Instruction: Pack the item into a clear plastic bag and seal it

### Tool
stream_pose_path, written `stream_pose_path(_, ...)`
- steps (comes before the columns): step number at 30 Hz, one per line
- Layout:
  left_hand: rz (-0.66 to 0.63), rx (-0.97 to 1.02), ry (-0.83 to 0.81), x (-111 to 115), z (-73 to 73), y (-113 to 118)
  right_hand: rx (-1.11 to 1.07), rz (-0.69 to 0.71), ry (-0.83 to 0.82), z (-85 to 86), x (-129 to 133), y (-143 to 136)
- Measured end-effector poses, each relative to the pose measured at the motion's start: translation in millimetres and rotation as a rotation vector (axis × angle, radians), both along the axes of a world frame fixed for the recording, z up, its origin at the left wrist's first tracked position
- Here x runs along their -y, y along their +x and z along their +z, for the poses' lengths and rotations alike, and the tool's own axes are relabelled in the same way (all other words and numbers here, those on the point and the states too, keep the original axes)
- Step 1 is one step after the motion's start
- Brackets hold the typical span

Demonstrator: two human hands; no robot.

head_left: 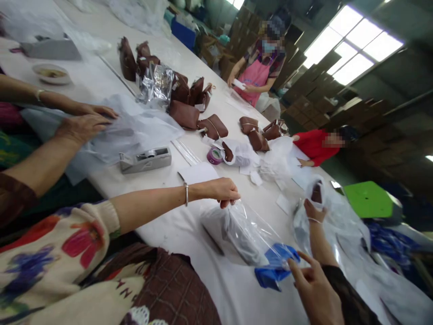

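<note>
My left hand [221, 192], with a bracelet on the wrist and a floral sleeve, is closed on a gathered edge of a clear plastic bag [252, 223]. Inside the bag lies a grey-white wrapped bundle [238, 239], its contents hidden. At the bag's other end, my right hand [314, 286] has thumb and forefinger at the film's edge and seems to pinch it. A shiny blue piece [270, 275] lies beside those fingertips, partly under the clear film; its kind is unclear. The bag is stretched between both hands, just over the white table [189, 239].
A grey tape dispenser [145, 160] and a purple tape roll [214, 155] sit beyond my left arm. Several brown leather pouches [184, 115] stand further back. Co-workers' hands [79, 124] press white film at left; another's hand [314, 210] holds a wrapped pouch at right.
</note>
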State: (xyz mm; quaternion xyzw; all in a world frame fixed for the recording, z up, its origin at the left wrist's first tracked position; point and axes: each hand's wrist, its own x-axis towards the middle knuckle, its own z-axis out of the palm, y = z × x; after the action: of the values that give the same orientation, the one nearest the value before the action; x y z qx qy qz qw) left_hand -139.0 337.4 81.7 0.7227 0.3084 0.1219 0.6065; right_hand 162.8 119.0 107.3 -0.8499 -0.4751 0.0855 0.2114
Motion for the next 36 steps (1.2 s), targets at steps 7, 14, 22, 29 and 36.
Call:
stream_pose_path(7,-0.047,-0.097,0.207,2.3,8.8,0.0,0.232,0.639,0.051,7.4,-50.3,-72.1)
stream_pose_path(14,-0.133,0.192,-0.273,-18.3,0.5,-19.0,-0.088,0.828,-0.285,-28.7,-61.8,-76.0)
stream_pose_path(22,-0.085,0.320,0.820,27.4,-39.7,-37.5,-0.306,1.115,-0.250,2.8,-76.9,-85.5)
stream_pose_path(29,0.175,0.306,1.241,50.5,-38.3,-44.4,-0.289,0.922,-0.179,2.1,-111.0,-112.0)
stream_pose_path(36,0.145,0.482,1.020,86.6,-51.8,-42.9,0.152,1.278,-0.005,-62.1,-115.9,-125.3)
